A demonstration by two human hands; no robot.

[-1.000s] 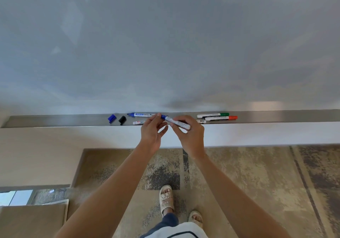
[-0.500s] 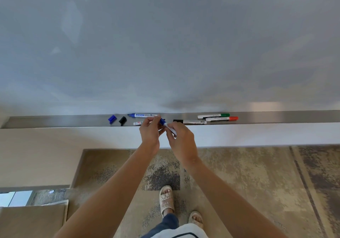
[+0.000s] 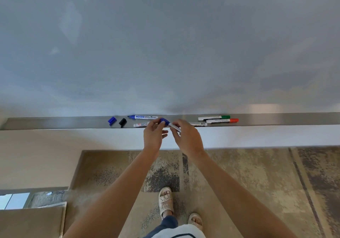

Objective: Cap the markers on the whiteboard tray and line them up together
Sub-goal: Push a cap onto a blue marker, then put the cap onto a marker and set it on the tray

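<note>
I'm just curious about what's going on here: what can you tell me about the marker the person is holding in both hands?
The held marker has a white barrel with dark print and a blue cap at its left end. It looks like plastic. It is tilted, cap end higher and toward the whiteboard tray, just in front of the tray's edge. The right hand grips the barrel; the left hand pinches the blue cap. Whether the cap is fully seated cannot be told.

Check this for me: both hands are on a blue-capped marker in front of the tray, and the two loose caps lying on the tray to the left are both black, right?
Not quite. In the head view the two loose caps are not both black: one is the blue cap and the other the black cap. The rest holds: the left hand and right hand are both on the blue-capped marker in front of the tray.
</note>
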